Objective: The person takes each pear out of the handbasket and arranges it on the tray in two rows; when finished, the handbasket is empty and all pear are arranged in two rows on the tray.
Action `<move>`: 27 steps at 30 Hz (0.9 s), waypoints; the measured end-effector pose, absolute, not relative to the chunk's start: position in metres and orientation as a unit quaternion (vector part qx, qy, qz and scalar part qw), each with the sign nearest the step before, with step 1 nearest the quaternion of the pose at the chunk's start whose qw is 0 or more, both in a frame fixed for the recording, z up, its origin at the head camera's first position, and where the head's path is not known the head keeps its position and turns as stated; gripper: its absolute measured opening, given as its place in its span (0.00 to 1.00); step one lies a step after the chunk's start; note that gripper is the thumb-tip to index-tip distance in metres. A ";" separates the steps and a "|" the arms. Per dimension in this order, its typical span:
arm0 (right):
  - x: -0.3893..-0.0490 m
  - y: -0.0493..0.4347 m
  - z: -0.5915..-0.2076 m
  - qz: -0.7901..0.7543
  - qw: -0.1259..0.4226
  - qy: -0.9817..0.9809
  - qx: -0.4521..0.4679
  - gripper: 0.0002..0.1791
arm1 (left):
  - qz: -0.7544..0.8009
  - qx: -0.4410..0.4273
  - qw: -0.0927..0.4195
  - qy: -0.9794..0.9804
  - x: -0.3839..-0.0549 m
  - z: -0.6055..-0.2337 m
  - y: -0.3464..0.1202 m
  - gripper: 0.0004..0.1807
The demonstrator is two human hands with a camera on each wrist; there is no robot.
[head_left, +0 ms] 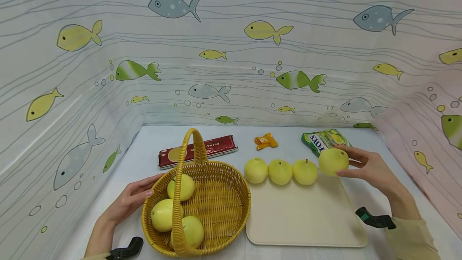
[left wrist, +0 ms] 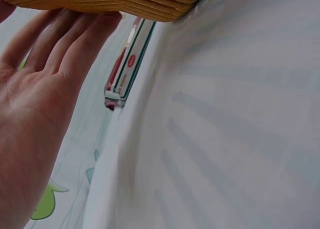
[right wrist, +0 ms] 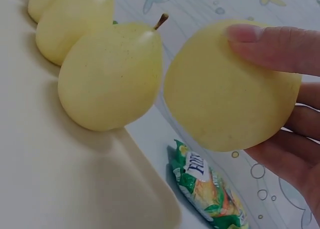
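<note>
A yellow pear [head_left: 329,163] is gripped by my right hand [head_left: 371,171] above the far right corner of the cream tray [head_left: 296,216]. Thumb and fingers lie on opposite sides of it in the right wrist view. Beside it, a row of three pears [right wrist: 112,76] sits along the tray's far edge. My left hand [head_left: 131,198] touches the left rim of a wicker basket [head_left: 225,196], its fingers [left wrist: 75,44] nearly straight against the side. Three more pears [head_left: 192,232] lie in the basket's left half, partly hidden by the tall handle.
Behind the basket lies a red biscuit packet [head_left: 220,144]. Farther right are a small orange wrapped snack [head_left: 266,141] and a green FOX'S sweet bag [head_left: 317,140], close behind the held pear. A fish-patterned cloth [head_left: 231,59] encloses the table at the back and sides.
</note>
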State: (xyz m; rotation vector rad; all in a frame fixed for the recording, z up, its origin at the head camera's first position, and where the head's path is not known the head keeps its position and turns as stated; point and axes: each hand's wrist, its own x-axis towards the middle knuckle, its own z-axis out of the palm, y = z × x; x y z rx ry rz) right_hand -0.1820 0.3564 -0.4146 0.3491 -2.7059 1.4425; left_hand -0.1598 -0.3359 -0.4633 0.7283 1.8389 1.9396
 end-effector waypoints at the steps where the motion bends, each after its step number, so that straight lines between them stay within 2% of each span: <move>1: -0.183 0.357 -0.416 0.470 0.027 -0.875 0.111 0.42 | 0.688 0.257 0.184 0.653 -0.160 -0.463 -0.336 0.28; 16: -0.193 0.367 -0.438 0.472 -0.027 -0.876 0.092 0.42 | 0.687 0.263 0.182 0.653 -0.160 -0.464 -0.336 0.28; 27: -0.195 0.368 -0.447 0.462 -0.044 -0.881 0.098 0.42 | 0.688 0.262 0.184 0.651 -0.160 -0.464 -0.337 0.28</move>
